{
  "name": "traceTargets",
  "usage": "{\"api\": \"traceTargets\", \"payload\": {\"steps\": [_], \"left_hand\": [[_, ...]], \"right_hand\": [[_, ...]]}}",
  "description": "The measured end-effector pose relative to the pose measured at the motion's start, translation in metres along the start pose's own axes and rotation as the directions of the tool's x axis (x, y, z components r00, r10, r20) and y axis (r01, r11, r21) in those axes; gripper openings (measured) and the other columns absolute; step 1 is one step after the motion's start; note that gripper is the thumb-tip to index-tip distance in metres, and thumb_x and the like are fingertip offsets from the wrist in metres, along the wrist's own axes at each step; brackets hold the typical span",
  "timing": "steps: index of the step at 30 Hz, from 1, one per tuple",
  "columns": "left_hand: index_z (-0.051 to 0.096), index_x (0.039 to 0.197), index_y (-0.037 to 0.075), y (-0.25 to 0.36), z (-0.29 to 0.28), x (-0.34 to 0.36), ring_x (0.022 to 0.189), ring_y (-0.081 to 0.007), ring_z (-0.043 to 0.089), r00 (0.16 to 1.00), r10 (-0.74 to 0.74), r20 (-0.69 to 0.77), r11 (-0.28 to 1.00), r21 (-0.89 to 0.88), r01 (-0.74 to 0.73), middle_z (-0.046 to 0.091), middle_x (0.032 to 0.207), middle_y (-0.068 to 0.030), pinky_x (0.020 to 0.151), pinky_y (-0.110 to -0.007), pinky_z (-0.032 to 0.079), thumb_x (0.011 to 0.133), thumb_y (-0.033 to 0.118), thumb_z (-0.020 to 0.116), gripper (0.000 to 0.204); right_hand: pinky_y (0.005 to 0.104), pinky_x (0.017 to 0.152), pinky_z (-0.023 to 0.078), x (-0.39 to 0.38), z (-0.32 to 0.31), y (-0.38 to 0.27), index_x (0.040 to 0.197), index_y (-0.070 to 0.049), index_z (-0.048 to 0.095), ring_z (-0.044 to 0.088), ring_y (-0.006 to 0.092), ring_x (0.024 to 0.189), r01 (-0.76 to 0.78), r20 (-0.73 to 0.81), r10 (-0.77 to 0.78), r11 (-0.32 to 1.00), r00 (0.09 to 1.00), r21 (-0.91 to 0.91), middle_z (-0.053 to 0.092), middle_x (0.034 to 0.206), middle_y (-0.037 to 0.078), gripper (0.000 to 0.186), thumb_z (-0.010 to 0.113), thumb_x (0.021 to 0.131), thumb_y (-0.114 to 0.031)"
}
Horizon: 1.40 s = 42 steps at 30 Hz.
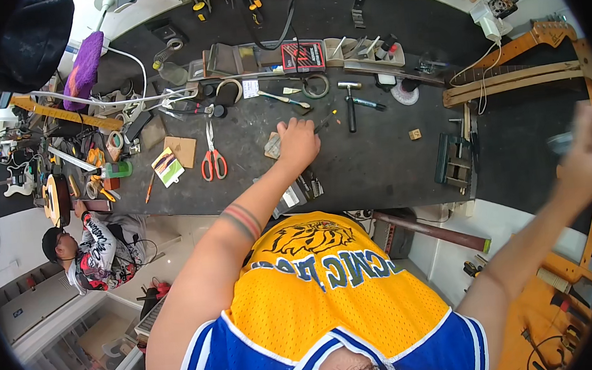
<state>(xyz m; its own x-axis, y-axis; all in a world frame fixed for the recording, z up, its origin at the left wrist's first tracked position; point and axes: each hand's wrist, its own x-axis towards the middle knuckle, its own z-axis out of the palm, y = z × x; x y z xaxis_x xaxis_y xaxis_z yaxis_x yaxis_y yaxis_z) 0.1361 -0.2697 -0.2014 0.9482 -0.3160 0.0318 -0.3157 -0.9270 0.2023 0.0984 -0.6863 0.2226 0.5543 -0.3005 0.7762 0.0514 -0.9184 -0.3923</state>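
Note:
My left hand [298, 144] rests over the middle of the dark workbench, its fingers curled down and close together. A thin dark tool with a yellow end [327, 120] sticks out beside its fingertips; whether the fingers grip it is hidden. Just left of the hand lies a small greyish flat piece [272, 145]. Far off to the right, my right hand [583, 145] is raised near the wall rack and smeared by motion. Beside its fingers shows a blurred pale grey object [560, 142], too unclear to name. A small hammer [351, 104] lies beyond my left hand.
Orange-handled scissors [213, 162] and a brown card [181, 151] lie to the left. A small vise [452, 159] sits at the bench's right end, near guitar necks [517, 83]. A tape roll [315, 86] lies at the back. Another person [99, 249] works at far left.

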Motion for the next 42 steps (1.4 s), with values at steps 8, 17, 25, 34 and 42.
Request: {"api": "traceTargets", "payload": {"steps": [8, 17, 25, 34, 42], "left_hand": [[0.072, 0.109, 0.014, 0.053, -0.111, -0.019, 0.097, -0.0246, 0.065, 0.970, 0.208, -0.123, 0.870, -0.429, -0.241, 0.073, 0.097, -0.0025, 0.098, -0.047, 0.039, 0.095, 0.028, 0.080, 0.021], [0.072, 0.106, 0.012, 0.024, -0.118, -0.056, 0.096, -0.0256, 0.065, 0.979, 0.102, -0.177, 0.951, -0.269, -0.148, 0.071, 0.094, -0.0033, 0.099, -0.047, 0.041, 0.095, 0.028, 0.081, 0.022], [0.064, 0.117, 0.009, -0.015, -0.116, -0.113, 0.102, -0.0131, 0.067, 0.808, -0.196, 0.555, -0.041, -0.828, 0.559, 0.073, 0.102, 0.0003, 0.095, -0.036, 0.052, 0.109, 0.031, 0.072, 0.025], [0.067, 0.124, 0.008, -0.032, -0.134, -0.144, 0.106, -0.0144, 0.067, 0.833, -0.144, 0.533, -0.493, -0.769, 0.407, 0.071, 0.114, -0.0014, 0.099, -0.036, 0.053, 0.109, 0.029, 0.071, 0.026], [0.070, 0.122, 0.003, -0.050, -0.150, -0.094, 0.099, -0.0166, 0.072, 0.830, -0.192, 0.524, -0.395, -0.815, 0.423, 0.074, 0.103, -0.0060, 0.098, -0.038, 0.058, 0.109, 0.024, 0.065, 0.026]], "right_hand": [[0.0258, 0.075, 0.050, -0.280, 0.161, -0.044, 0.140, -0.001, 0.061, 0.061, 0.0080, 0.081, -0.896, 0.926, 0.263, 0.420, 0.272, 0.144, 0.066, 0.089, 0.002, 0.044, 0.072, 0.108, -0.029], [0.0251, 0.079, 0.051, -0.291, 0.214, -0.066, 0.117, -0.003, 0.071, 0.062, 0.0073, 0.085, -0.911, 0.972, -0.043, 0.341, 0.232, 0.233, 0.065, 0.089, 0.001, 0.024, 0.066, 0.112, -0.027], [0.0547, 0.097, 0.058, -0.227, 0.490, -0.006, 0.117, -0.002, 0.078, 0.075, 0.0433, 0.116, -0.315, 0.778, 0.336, 0.930, 0.531, -0.186, 0.078, 0.122, 0.024, 0.050, 0.070, 0.099, -0.048], [0.0545, 0.100, 0.058, -0.207, 0.531, -0.002, 0.122, 0.000, 0.078, 0.073, 0.0439, 0.121, -0.233, 0.716, 0.386, 0.922, 0.582, -0.307, 0.077, 0.125, 0.026, 0.053, 0.065, 0.102, -0.047], [0.0285, 0.073, 0.049, -0.242, 0.367, -0.072, 0.105, -0.006, 0.071, 0.061, 0.0111, 0.078, -0.874, 0.964, 0.005, 0.423, 0.266, 0.239, 0.068, 0.084, 0.002, 0.035, 0.059, 0.114, -0.038]]}}
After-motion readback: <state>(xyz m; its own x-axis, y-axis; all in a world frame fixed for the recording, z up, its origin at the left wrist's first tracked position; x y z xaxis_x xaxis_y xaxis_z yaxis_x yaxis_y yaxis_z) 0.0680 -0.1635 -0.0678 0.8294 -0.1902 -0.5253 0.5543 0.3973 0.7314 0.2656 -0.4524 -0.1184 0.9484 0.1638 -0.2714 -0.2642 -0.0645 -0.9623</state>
